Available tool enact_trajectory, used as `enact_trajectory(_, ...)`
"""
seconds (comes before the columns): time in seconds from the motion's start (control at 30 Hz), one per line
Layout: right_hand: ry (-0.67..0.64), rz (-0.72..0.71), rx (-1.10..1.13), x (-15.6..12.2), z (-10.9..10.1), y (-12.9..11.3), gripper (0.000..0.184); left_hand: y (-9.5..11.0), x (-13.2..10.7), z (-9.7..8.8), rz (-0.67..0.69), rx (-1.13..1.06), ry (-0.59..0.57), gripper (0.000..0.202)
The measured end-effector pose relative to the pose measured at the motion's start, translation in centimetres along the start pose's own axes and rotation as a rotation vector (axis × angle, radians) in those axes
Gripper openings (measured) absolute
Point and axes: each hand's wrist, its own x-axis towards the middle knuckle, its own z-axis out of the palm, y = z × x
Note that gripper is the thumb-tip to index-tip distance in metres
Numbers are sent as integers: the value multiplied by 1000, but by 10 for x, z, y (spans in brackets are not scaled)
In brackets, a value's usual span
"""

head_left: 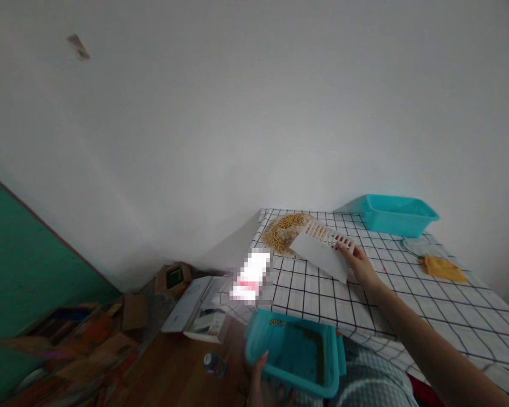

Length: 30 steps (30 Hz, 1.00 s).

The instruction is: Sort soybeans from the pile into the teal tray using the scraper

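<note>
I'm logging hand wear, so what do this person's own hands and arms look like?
The bare right hand shows no glove; its forearm shows no sleeve or watch in view. The left hand is bare too, though partly hidden.

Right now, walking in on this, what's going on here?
A person is working with both hands. The right hand grips a white slotted piece by one end, beside a spread of small yellowish pieces, perhaps beans, on a checked cloth. The left hand holds a teal basin by its rim, with a few similar pieces inside. Another teal container stands farther back, near something yellow.
</note>
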Motion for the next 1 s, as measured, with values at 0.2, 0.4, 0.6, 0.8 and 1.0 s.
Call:
enact_trajectory(0.2,-331,118,-45,-16,10,-5,34,1,4,-4,-30,-13,-19,60)
enact_trajectory(0.4,-126,-125,-202,5,2,7,35,0,1,-4,-11,2,-19,59)
enact_trajectory(0.6,39,-118,-155,18,-6,17,40,-1,-3,0,-3,20,-34,57)
enact_trajectory(0.8,156,-113,3,19,-8,15,43,0,-1,-5,-9,35,-80,54)
enact_trajectory(1.0,272,-93,2,20,-12,14,43,1,4,-9,-18,44,-59,53)
